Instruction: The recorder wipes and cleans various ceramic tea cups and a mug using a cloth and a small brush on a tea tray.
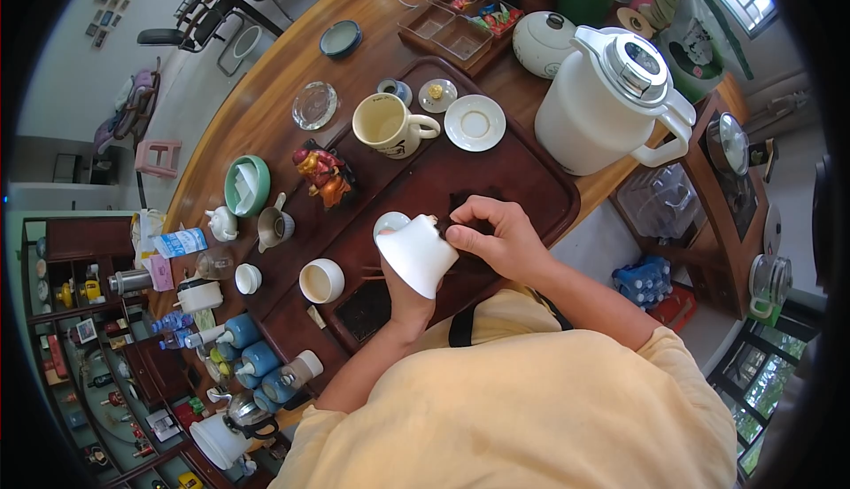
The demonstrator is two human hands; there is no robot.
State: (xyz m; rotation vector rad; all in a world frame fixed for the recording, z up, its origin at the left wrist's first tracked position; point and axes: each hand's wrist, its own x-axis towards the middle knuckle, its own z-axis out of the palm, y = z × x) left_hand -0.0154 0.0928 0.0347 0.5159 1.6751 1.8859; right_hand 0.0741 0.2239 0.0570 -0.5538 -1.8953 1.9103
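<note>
My left hand [410, 299] is closed around a white flared tea bowl [417, 256], tilted on its side over the dark wooden tea tray [531, 170]. At the bowl's right edge, the bent thumb and fingers of my right hand [495, 233] pinch something dark; what it is cannot be made out. A small white cup [392, 222] shows just behind the bowl. To the left a round white cup [321, 281] stands on the tray. Beyond my hands are a cream mug [386, 125], a white saucer [475, 122] and a small lid with a gold knob [437, 96].
A large white thermos jug [607, 103] stands at the right, near a round lidded pot [544, 44]. Further left are a glass ashtray [315, 105], a painted figurine [323, 173], a strainer [275, 224], a green bowl [247, 186] and several blue bottles [259, 358].
</note>
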